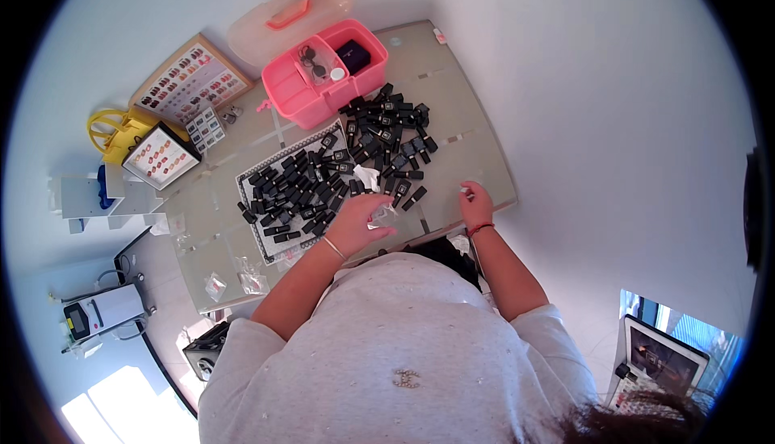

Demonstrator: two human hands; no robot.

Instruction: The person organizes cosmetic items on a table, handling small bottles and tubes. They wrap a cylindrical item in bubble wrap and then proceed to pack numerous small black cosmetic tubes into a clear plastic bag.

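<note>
My left hand [357, 223] hovers at the table's near side, its thumb and fingers apart in a curve. A clear plastic packet [382, 215] shows in that gap; whether the fingers touch it I cannot tell. Just beyond lies a crumpled white tissue [367, 178]. Farther right, the fingers of my right hand [477, 207] are curled around a small white piece [465, 191], too small to name. Many black nail polish bottles [295, 194] cover a patterned mat [245, 179]. More black bottles [391, 133] are heaped to its right, and one loose bottle [414, 198] lies between my hands.
An open pink case [300, 113] stands at the back, its lid raised. Colour sample boards [194, 81] and a yellow handbag [121, 136] are at the far left. Clear packets [252, 278] lie near the table's left front edge. A wall [581, 121] rises on the right.
</note>
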